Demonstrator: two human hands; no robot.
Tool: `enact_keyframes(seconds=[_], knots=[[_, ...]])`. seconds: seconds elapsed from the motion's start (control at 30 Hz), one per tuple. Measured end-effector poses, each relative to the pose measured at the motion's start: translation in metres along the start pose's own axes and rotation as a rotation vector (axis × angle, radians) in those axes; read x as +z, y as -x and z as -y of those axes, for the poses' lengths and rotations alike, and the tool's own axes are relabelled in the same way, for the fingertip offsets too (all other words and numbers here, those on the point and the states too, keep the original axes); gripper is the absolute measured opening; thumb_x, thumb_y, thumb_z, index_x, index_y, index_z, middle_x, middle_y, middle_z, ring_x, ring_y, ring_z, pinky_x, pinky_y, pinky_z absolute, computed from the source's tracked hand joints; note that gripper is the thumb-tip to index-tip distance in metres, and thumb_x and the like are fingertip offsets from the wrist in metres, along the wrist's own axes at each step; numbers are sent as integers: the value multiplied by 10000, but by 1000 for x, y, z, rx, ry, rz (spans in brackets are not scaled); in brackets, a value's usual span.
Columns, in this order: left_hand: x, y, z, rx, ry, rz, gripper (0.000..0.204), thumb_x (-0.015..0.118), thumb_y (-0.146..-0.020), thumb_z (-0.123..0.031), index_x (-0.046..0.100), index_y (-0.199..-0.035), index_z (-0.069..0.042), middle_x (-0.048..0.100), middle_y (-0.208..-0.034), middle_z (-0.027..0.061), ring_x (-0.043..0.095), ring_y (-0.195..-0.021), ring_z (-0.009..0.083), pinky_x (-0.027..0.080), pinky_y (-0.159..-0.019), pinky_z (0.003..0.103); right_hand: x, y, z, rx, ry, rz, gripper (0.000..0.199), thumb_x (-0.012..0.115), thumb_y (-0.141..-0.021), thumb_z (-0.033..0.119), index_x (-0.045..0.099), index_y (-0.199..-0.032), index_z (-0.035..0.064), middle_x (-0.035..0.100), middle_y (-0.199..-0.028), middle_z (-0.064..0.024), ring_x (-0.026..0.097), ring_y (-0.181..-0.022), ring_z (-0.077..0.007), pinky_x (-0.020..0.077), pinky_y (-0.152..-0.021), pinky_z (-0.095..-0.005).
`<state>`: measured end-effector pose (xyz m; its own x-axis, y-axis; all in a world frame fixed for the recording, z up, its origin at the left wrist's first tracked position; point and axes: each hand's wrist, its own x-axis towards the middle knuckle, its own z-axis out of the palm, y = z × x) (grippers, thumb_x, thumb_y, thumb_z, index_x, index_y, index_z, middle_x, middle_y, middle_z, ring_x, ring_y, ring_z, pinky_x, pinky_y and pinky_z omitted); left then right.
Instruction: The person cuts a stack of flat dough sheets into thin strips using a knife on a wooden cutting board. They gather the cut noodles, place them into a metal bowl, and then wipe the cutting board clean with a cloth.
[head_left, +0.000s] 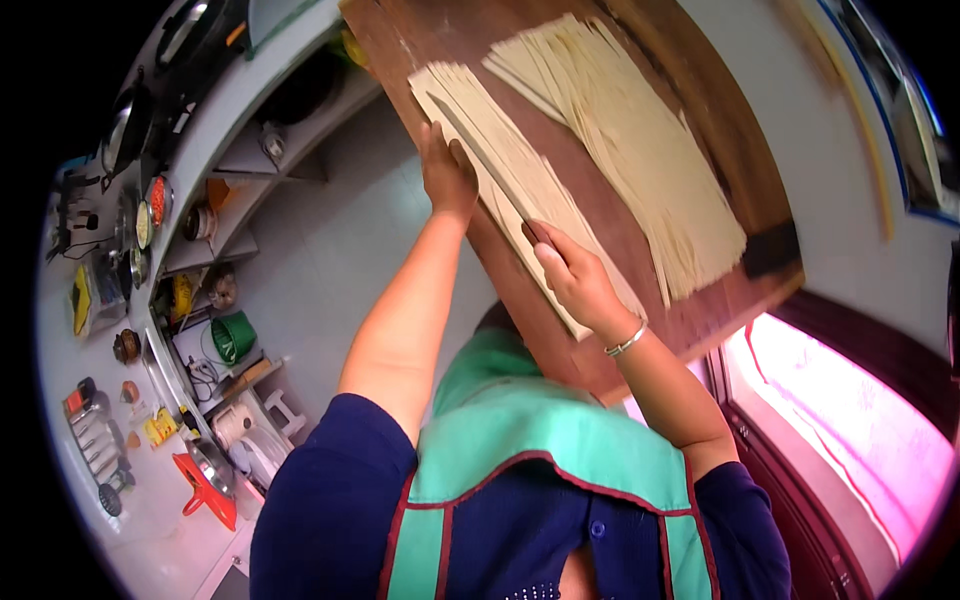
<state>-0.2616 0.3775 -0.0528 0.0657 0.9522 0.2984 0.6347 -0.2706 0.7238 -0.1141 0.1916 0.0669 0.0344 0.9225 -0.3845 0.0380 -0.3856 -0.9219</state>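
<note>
A home kitchen: left of the hands, a counter (215, 120) with pans (125, 130), shelves of pots (215, 285), utensils.

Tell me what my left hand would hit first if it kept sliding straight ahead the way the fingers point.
Probably nothing new: the left hand already rests on the near stack of cut noodles, so it would slide along them on the wooden board. Depth is uncertain.
</note>
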Motion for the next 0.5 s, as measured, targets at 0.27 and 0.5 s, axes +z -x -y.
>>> enact_keyframes(seconds=[0.27,0.5], knots=[[6,151,-109,85,-13,44,399,572,-832,-196,494,-1179,-17,498,-1177,210,432,-1124,432,364,-940,479,-37,154,-75,-60,153,-67,408,481,-977,265,490,-1305,24,598,-1218,-130,578,-1087,-216,424,-948,-304],[39,192,-81,68,-146,38,538,575,-835,-273,427,-1282,-12,394,-1336,261,364,-1204,487,297,-1009,535,-65,202,-92,37,199,-20,458,499,-951,328,474,-1311,46,601,-1198,-174,585,-1089,-326,450,-922,-358]])
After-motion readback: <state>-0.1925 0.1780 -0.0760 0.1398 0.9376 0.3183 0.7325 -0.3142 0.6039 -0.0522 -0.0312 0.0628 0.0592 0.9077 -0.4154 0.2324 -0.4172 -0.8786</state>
